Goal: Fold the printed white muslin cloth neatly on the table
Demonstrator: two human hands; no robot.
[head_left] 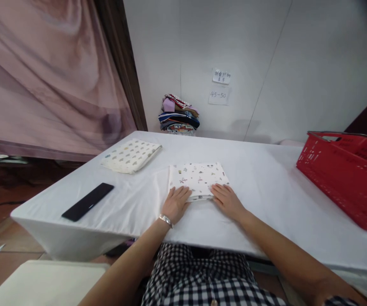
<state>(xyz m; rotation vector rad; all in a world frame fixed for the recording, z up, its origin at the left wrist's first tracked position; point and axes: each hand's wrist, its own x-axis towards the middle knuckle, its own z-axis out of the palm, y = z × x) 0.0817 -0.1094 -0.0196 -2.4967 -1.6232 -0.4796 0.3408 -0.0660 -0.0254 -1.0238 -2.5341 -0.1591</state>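
Note:
A folded white cloth with small printed motifs lies flat on the white-covered table in front of me. My left hand rests on its near left corner, fingers stretched out and palm down. On the near right corner lies my right hand, its fingers likewise flat and extended. The near edge of the cloth shows stacked layers between both hands. Further left, a second folded cloth, cream with a grey-green leaf-like print, sits apart from my hands.
A black flat oblong object lies at the table's left. At the right stands a red plastic basket. Behind the table's far edge rises a pile of folded fabrics. A pink curtain hangs left; a white stool is below.

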